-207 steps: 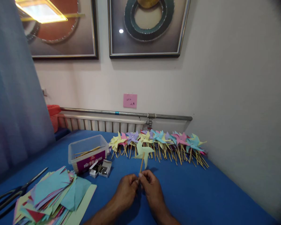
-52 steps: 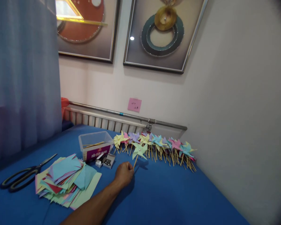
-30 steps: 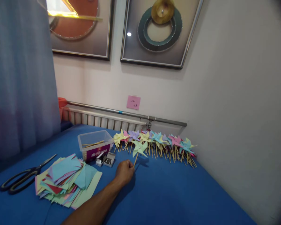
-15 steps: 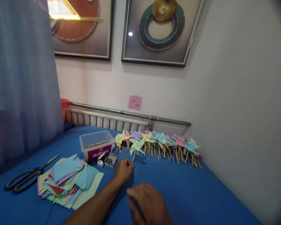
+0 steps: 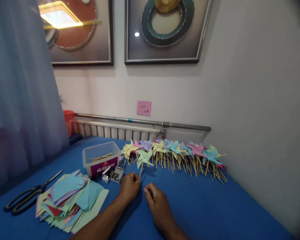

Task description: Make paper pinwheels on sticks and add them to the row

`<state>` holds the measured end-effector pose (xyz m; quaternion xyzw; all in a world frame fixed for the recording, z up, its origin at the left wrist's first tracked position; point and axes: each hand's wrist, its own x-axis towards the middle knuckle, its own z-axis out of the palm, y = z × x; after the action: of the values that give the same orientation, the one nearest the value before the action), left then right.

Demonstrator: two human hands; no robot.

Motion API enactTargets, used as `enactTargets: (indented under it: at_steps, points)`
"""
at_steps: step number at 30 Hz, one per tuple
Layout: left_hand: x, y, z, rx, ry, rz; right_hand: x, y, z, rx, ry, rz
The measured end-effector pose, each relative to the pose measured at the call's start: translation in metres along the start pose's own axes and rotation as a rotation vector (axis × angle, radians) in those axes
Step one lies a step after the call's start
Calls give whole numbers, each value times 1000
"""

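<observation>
My left hand is closed around the lower stick of a pale green paper pinwheel, held upright with its blades facing me. A shiny pin head shows at its centre. To the right, my right hand hovers near the left one, fingers curled in and nothing visible in them. Behind the held pinwheel lies a long row of finished pinwheels in yellow, pink, purple and blue, their sticks pointing toward me. Just left of my left hand sit small open boxes of metal pins.
A clear plastic tub with wooden sticks stands behind the pin boxes. Cut coloured paper is heaped at the left, beside black-handled scissors. A blue cloth covers the table. Along the wall runs a metal pipe.
My right hand has moved up and forward, closer to my left hand, and its blur is gone. The left hand keeps hold of the pinwheel. The camera view has shifted slightly.
</observation>
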<state>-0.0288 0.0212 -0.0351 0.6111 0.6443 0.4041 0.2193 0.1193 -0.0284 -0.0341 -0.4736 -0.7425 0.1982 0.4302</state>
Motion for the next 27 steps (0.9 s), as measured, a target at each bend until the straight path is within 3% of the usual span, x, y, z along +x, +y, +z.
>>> enactTargets:
  at_steps: [6, 14, 21, 27]
  points:
    - [11, 11, 3, 62, 12, -100, 6, 1, 1, -14, -19, 14]
    - [64, 47, -1, 312, 171, -169, 5, 1, 0, -34, 5, 12]
    - [71, 32, 16, 342, 175, -227, 6, 6, 5, -12, 13, 26]
    - [77, 24, 17, 352, 165, -234, 6, 5, 4, -14, -3, 49]
